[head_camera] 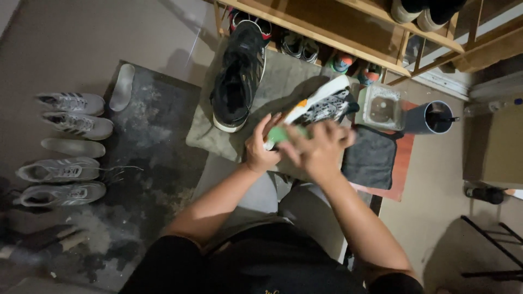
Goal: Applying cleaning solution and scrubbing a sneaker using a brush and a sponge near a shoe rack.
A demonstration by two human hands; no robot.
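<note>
Your left hand (260, 149) grips the heel of the white sneaker (321, 106) w/ black pattern, fingers wrapped round the green-lined end, toe pointing away over the olive towel (283, 81). Right hand (318, 147) is blurred over the shoe, fingers curled; can't tell what they clamp, if anything. Judging by that: keep the left grip firm so the shoe won't twist, work in short strokes, stay over the towel, near the soapy tub (384, 109) & dark cloth (370, 158).
</note>
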